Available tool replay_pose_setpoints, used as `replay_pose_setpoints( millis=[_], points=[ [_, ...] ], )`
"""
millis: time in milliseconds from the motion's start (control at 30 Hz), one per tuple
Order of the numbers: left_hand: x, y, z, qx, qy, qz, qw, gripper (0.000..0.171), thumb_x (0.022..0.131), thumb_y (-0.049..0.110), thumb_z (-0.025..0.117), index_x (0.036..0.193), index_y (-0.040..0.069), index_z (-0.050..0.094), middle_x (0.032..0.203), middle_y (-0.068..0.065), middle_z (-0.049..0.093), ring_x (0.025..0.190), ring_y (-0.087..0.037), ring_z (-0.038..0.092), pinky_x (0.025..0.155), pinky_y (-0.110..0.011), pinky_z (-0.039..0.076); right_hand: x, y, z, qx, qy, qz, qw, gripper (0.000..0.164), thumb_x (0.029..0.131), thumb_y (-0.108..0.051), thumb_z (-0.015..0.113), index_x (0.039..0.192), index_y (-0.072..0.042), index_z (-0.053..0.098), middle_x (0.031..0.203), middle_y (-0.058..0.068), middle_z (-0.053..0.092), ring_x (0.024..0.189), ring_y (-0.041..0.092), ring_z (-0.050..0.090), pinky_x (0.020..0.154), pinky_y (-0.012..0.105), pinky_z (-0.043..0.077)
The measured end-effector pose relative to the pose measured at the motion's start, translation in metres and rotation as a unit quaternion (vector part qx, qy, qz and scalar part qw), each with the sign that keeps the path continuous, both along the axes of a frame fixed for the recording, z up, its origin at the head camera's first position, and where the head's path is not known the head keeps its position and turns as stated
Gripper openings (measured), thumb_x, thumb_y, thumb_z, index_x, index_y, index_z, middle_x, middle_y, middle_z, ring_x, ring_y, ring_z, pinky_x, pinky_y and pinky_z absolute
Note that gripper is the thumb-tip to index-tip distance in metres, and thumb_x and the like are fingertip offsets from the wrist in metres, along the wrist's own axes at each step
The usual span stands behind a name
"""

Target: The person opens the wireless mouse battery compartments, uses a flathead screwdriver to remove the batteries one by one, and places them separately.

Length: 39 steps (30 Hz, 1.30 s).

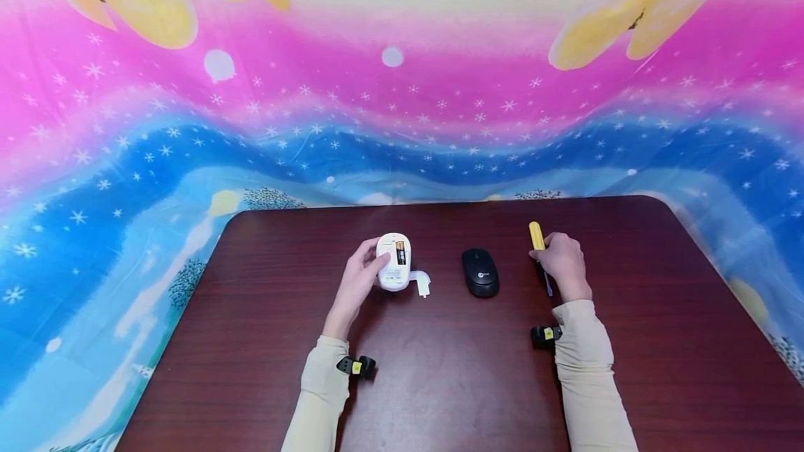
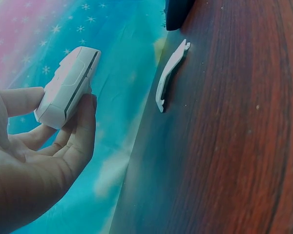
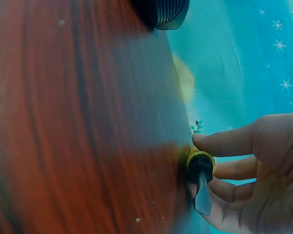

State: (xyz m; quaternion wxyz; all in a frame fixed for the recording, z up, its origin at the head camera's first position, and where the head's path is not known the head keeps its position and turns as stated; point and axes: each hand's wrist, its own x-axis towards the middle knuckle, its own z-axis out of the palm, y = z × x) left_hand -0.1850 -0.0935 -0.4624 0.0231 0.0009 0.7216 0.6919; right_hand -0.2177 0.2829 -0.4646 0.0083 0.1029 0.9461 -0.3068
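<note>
My left hand (image 1: 361, 274) grips a white computer mouse (image 1: 394, 277) above the table, thumb on its underside, which faces the head camera. A dark battery (image 1: 400, 252) shows in its uncovered compartment. Beside it on the table lies a white battery cover (image 1: 422, 282), also visible as a thin curved piece in the left wrist view. At the right, my right hand (image 1: 563, 264) holds a flat-blade screwdriver (image 1: 536, 234) by its yellow handle. Its metal blade (image 3: 202, 201) points back toward me. Whether the screwdriver touches the table I cannot tell.
A black computer mouse (image 1: 480, 272) sits upright on the table between the hands. The dark red-brown table (image 1: 440, 382) has rounded far corners. Behind it hangs a pink and blue patterned cloth (image 1: 402, 110). Each wrist wears a small black camera.
</note>
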Motion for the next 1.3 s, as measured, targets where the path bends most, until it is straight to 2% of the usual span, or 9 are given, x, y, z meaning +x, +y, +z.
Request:
replay_pose_setpoints(
  millis=[200,300,600,667,767,900,1033,1167,1300],
  points=[
    [-0.001,0.000,-0.001,-0.005,0.002,0.001,1.0000,0.037,0.102,0.005,0.060,0.138,-0.001,0.058,0.113,-0.018,0.064,0.085,-0.013,0.063,0.065,-0.026,0.052,0.000,-0.001,0.004,0.004,0.022,-0.009,1.000,0.021,0.094,-0.008,0.071,0.099,0.012,0.068,0.082,0.023,0.066,0.070,0.035,0.061,0.060,0.042,0.050],
    [-0.001,0.000,-0.001,-0.005,0.001,0.000,1.0000,0.037,0.102,0.006,0.061,0.138,-0.001,0.058,0.113,-0.018,0.064,0.085,-0.013,0.063,0.065,-0.025,0.051,0.002,-0.003,0.011,-0.006,0.049,-0.018,0.999,0.026,0.094,-0.010,0.071,0.104,0.014,0.069,0.085,0.025,0.069,0.074,0.038,0.064,0.063,0.044,0.051],
    [-0.003,-0.001,-0.002,-0.003,0.001,-0.008,1.0000,0.038,0.101,0.006,0.062,0.139,-0.001,0.058,0.114,-0.020,0.064,0.084,-0.013,0.064,0.064,-0.026,0.053,0.007,-0.010,0.038,-0.068,0.129,-0.031,0.989,0.036,0.096,-0.007,0.070,0.123,0.016,0.063,0.106,0.032,0.072,0.093,0.044,0.070,0.069,0.038,0.053],
    [-0.003,-0.001,-0.003,0.000,0.000,-0.008,1.0000,0.038,0.101,0.006,0.062,0.139,-0.001,0.058,0.113,-0.019,0.064,0.084,-0.013,0.064,0.064,-0.026,0.053,0.007,-0.013,0.044,-0.080,0.144,-0.031,0.986,0.036,0.096,-0.007,0.071,0.123,0.015,0.063,0.107,0.031,0.072,0.091,0.042,0.072,0.068,0.033,0.053],
    [-0.003,-0.002,-0.003,-0.003,-0.002,-0.007,1.0000,0.038,0.101,0.006,0.062,0.139,0.000,0.058,0.112,-0.019,0.064,0.083,-0.013,0.064,0.064,-0.027,0.054,0.006,-0.018,0.053,-0.118,0.158,-0.029,0.980,0.035,0.095,-0.007,0.071,0.123,0.013,0.063,0.109,0.031,0.072,0.074,0.018,0.074,0.063,0.021,0.053],
    [-0.003,-0.001,-0.004,-0.007,-0.005,-0.008,0.9999,0.039,0.101,0.006,0.062,0.139,0.000,0.058,0.111,-0.018,0.064,0.083,-0.013,0.063,0.065,-0.029,0.053,0.009,-0.026,0.068,-0.198,0.159,-0.022,0.967,0.039,0.098,-0.009,0.069,0.130,0.012,0.059,0.114,0.031,0.069,0.069,-0.010,0.062,0.064,0.017,0.057],
    [-0.003,0.000,-0.005,-0.008,-0.002,-0.010,0.9999,0.038,0.101,0.007,0.062,0.139,0.000,0.058,0.110,-0.018,0.064,0.082,-0.013,0.063,0.065,-0.030,0.054,0.011,-0.036,0.080,-0.277,0.161,-0.017,0.947,0.041,0.100,-0.011,0.067,0.133,0.010,0.054,0.113,0.022,0.068,0.079,-0.004,0.066,0.074,0.022,0.059],
    [-0.002,0.002,-0.006,-0.010,-0.003,-0.015,0.9998,0.038,0.102,0.007,0.062,0.138,0.000,0.058,0.111,-0.018,0.064,0.083,-0.013,0.063,0.066,-0.030,0.054,0.010,-0.047,0.088,-0.352,0.175,-0.012,0.919,0.035,0.098,-0.006,0.069,0.127,0.007,0.053,0.103,0.007,0.068,0.082,0.001,0.070,0.077,0.022,0.059],
    [-0.001,0.004,-0.006,-0.013,-0.005,-0.021,0.9997,0.038,0.102,0.007,0.061,0.139,-0.001,0.057,0.111,-0.019,0.065,0.082,-0.013,0.063,0.065,-0.028,0.053,0.011,-0.059,0.095,-0.408,0.187,-0.004,0.894,0.030,0.097,-0.003,0.070,0.122,0.002,0.055,0.095,-0.001,0.069,0.083,0.004,0.071,0.078,0.023,0.059]
  ],
)
